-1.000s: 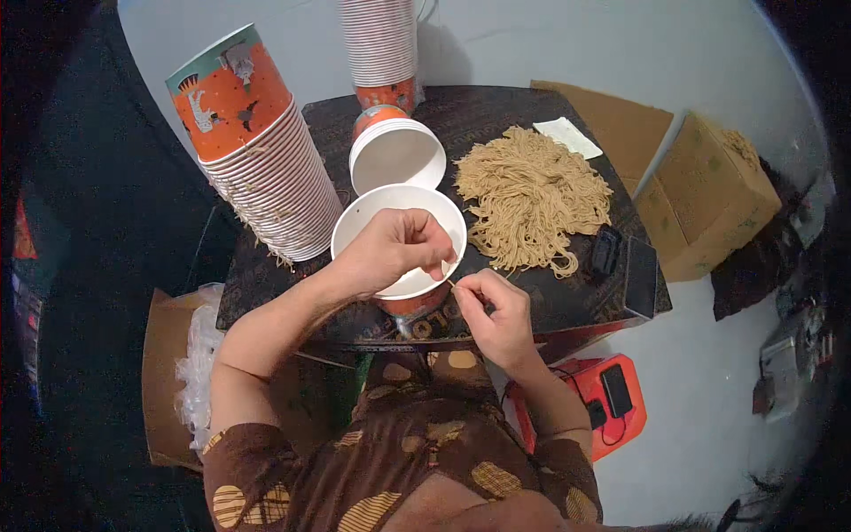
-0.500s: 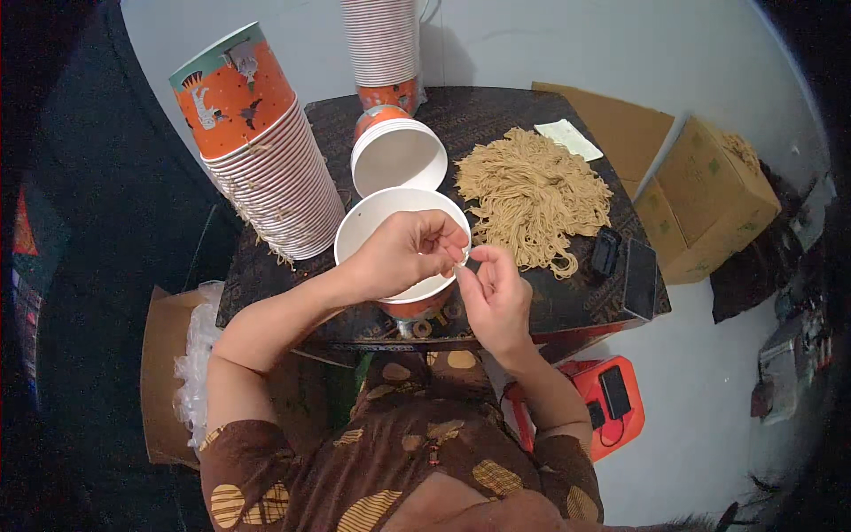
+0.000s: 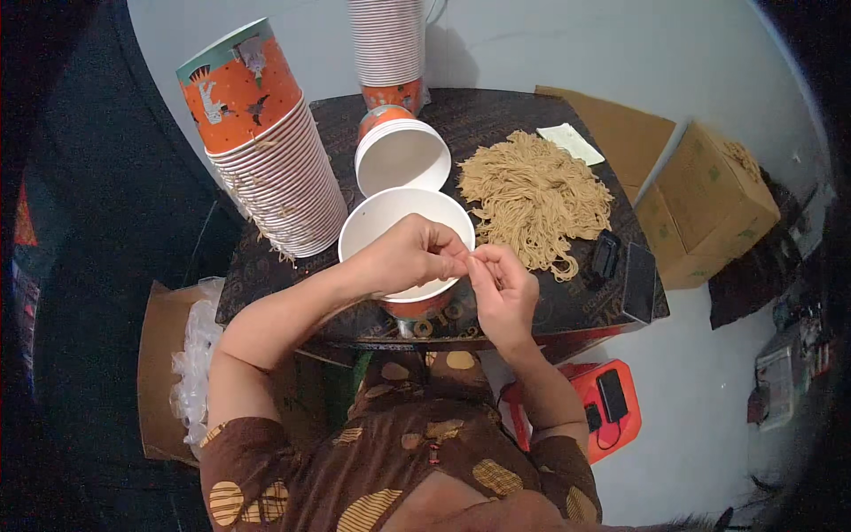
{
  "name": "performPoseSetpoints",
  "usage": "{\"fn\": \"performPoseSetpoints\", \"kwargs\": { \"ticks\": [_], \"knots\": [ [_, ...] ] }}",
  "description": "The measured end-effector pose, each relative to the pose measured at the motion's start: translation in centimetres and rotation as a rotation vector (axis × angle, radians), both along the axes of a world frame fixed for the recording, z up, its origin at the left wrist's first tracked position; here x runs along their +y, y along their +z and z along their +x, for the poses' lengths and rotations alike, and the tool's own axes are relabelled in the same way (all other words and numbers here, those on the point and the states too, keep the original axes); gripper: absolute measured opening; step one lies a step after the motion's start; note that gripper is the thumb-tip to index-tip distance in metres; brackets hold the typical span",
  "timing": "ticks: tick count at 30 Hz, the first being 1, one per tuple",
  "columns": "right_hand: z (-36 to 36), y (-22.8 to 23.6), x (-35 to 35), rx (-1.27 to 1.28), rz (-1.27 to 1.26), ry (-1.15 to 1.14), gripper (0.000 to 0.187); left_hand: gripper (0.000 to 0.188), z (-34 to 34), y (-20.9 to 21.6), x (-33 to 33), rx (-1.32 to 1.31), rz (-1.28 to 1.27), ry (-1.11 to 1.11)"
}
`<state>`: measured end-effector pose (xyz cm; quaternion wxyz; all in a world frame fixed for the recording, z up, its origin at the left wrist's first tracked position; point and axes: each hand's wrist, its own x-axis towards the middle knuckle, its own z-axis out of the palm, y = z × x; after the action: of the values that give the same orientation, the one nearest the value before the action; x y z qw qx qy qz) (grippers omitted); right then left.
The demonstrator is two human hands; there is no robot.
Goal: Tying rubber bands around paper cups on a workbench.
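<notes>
Cup [image 3: 390, 222] rim under left hand [image 3: 408, 259]

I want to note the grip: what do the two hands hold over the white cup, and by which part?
Both hands pinch something thin between their fingertips at the cup's rim; what it is cannot be told.

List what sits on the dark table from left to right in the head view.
Tilted stack of orange paper cups → white-lined cup under the hands → pile of tan strings → small black device → black phone.
</notes>
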<state>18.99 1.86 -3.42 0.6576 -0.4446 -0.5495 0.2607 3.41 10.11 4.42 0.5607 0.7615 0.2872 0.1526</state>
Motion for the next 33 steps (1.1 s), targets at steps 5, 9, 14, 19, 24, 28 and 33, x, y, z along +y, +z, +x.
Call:
{"fn": "performPoseSetpoints", "kwargs": {
  "ticks": [5,9,14,19,24,28,33],
  "knots": [
    [0.4,1.2,-0.6,-0.013,-0.043,0.010,0.007,0.011,0.1,-0.2,0.2,-0.001,-0.145,0.004],
    [2.1,2.9,-1.8,-0.054,-0.090,0.066,0.014,0.012,0.1,-0.6,0.3,-0.028,-0.195,-0.013],
    [3.3,4.3,-1.6,-0.259,0.042,0.047,0.020,0.011,0.3,-1.0,0.6,-0.039,-0.193,-0.084],
    [3.3,5.7,-0.1,-0.471,0.182,0.099,0.022,0.010,0.7,-0.1,0.4,0.018,-0.148,-0.088],
    [3.3,6.5,1.1,-0.500,0.209,0.182,0.026,0.013,0.7,-0.7,0.7,-0.002,-0.116,-0.131],
    [3.3,6.7,2.8,-0.565,0.237,0.280,0.025,0.015,0.8,-1.3,0.6,-0.029,-0.116,-0.126],
    [3.3,6.8,3.5,-0.546,0.175,0.290,0.026,0.020,0.8,-1.8,0.6,-0.104,-0.002,-0.128]
  ]
}}
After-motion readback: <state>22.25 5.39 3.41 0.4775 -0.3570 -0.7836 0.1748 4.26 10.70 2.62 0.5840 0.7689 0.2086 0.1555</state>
